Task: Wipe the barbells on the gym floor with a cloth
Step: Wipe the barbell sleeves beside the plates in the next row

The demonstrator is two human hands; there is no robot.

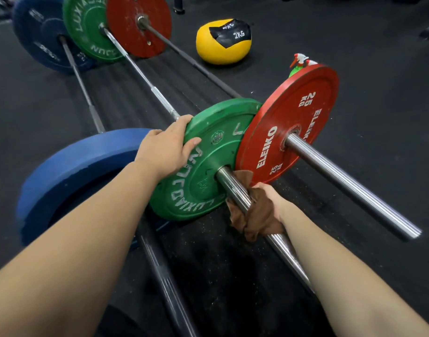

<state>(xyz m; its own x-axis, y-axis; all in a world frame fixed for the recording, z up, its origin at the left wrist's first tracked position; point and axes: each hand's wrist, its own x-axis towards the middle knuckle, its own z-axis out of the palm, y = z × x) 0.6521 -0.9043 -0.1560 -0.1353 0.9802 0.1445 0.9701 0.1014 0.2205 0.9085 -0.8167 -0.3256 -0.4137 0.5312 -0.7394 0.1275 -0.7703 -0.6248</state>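
Gym (barbells point(232, 188), rubber floor point(354, 57))

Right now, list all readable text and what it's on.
"ELEIKO", "25 KG": near red plate.
"LUXIAOJUN": near green plate.
"2KG": yellow-black ball.
"LUXIA", "JUN": far green plate, rest hidden.
Far blue plate: too blurred to read.

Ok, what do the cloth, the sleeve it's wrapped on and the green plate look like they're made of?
Cloth: soft brown fabric, maybe terry or microfibre; it bunches and hangs in folds.
Sleeve: bare metal, likely polished or chromed steel; it shows bright streaked reflections.
Green plate: probably rubber; it has a matte, scuffed face with whitish lettering.
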